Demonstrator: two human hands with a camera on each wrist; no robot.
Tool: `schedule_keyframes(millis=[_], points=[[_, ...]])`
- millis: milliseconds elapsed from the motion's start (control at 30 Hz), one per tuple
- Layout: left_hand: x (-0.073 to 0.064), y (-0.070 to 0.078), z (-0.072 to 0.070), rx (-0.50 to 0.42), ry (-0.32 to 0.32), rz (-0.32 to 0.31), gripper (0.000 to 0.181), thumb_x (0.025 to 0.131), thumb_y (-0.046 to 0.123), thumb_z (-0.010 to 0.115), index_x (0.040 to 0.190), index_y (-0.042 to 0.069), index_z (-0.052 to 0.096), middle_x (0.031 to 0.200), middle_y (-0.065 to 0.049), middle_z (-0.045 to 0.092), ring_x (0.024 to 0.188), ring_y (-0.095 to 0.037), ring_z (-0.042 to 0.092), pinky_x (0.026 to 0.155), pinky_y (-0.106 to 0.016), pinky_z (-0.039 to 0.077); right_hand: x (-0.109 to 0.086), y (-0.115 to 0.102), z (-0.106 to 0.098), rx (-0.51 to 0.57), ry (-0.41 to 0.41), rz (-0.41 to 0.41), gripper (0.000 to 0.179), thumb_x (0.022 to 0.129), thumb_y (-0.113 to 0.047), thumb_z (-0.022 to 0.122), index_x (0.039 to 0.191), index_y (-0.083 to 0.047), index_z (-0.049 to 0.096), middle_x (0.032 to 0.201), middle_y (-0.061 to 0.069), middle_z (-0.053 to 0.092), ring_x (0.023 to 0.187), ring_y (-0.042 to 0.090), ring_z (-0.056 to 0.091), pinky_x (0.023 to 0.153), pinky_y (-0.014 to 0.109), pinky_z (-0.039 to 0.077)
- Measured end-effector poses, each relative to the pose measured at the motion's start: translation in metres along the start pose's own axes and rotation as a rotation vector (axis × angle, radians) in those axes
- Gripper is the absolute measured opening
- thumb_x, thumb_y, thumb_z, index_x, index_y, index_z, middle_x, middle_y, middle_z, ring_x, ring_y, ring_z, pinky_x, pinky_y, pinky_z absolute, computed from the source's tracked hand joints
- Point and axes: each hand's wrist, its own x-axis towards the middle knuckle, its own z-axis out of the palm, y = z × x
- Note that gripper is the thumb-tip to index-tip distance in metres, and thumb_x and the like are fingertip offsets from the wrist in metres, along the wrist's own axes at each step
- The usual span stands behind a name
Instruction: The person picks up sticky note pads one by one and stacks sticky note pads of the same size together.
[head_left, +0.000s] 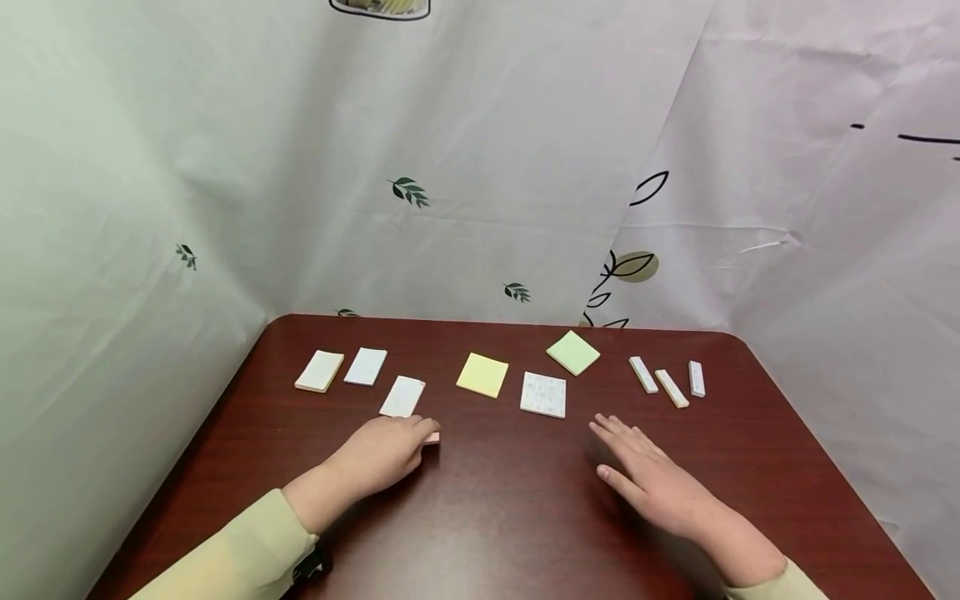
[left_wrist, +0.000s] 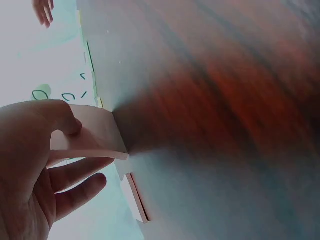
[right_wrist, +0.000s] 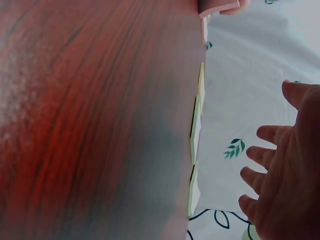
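Observation:
My left hand [head_left: 375,454] holds a small pale pinkish pad of paper [left_wrist: 97,127] near the left middle of the table. In the left wrist view the pad stands on edge and bows slightly, with the thumb on one face and fingers behind it. From the head view only a pink edge of it shows past the fingertips. Just beyond that hand lies a white rectangular pad [head_left: 402,397]. My right hand [head_left: 651,482] is over the table's right side, fingers straight and thumb apart, holding nothing. Nearest to it is a white printed square pad [head_left: 543,394].
At the back left lie a cream pad [head_left: 320,371] and a white pad [head_left: 366,367]. A yellow square pad [head_left: 482,375] and a green one [head_left: 573,352] are in the middle. Three narrow strip pads [head_left: 672,388] sit at right. Pale cloth [head_left: 480,167] hangs around the brown table [head_left: 510,533].

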Motion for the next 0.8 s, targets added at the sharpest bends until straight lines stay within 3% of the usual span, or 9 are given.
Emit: schedule_keyframes(millis=[233,433,500,600,667,800], points=[[0.002,-0.002,-0.004,-0.113,-0.047,-0.125,0.031,0.085,0.01,0.066,0.115,0.013,0.057,0.085,0.005,0.062,0.062,-0.009,0.051,0.058,-0.03,0.046,0.001,0.002,-0.001,-0.007,0.003,-0.002,0.06,0.102,-0.036,0.054,0.155,-0.018,0.033,0.16,0.001,0.031,0.147,0.028,0.027,0.115,0.016,0.001],[0.007,-0.002,-0.007,-0.444,-0.19,-0.273,0.043,0.09,0.012,0.066,0.132,0.014,0.058,0.11,0.004,0.066,0.083,-0.009,0.055,0.076,-0.034,0.047,0.001,0.003,-0.002,-0.001,-0.006,0.003,0.06,0.103,-0.037,0.053,0.156,-0.02,0.032,0.16,0.0,0.03,0.147,0.028,0.027,0.115,0.016,0.001],[0.008,-0.002,-0.006,-0.566,-0.227,-0.288,0.044,0.091,0.011,0.067,0.133,0.012,0.058,0.109,0.005,0.065,0.089,-0.011,0.055,0.081,-0.037,0.047,0.001,0.003,-0.002,-0.002,-0.005,0.003,0.06,0.103,-0.038,0.052,0.156,-0.02,0.032,0.16,0.0,0.031,0.147,0.029,0.027,0.115,0.016,0.001],[0.009,-0.003,-0.002,-0.676,-0.266,-0.283,0.044,0.092,0.01,0.068,0.134,0.008,0.058,0.106,0.005,0.064,0.092,-0.013,0.056,0.083,-0.038,0.046,0.002,0.004,-0.002,0.004,-0.003,0.001,0.06,0.103,-0.04,0.051,0.156,-0.019,0.033,0.16,0.0,0.031,0.147,0.029,0.028,0.115,0.015,0.001],[0.009,-0.003,0.001,-0.682,-0.281,-0.274,0.045,0.092,0.01,0.069,0.135,0.007,0.058,0.11,0.003,0.064,0.095,-0.014,0.057,0.085,-0.039,0.046,0.002,0.004,-0.002,0.01,-0.007,-0.001,0.06,0.103,-0.041,0.05,0.155,-0.018,0.033,0.16,0.001,0.031,0.147,0.03,0.028,0.115,0.015,0.001],[0.01,-0.002,0.008,-0.575,-0.279,-0.254,0.046,0.09,0.012,0.069,0.135,0.007,0.058,0.115,-0.002,0.061,0.093,-0.013,0.056,0.084,-0.038,0.046,0.003,0.005,-0.002,0.017,-0.016,-0.001,0.06,0.103,-0.042,0.05,0.156,-0.018,0.033,0.16,0.001,0.031,0.147,0.029,0.028,0.115,0.015,0.001]])
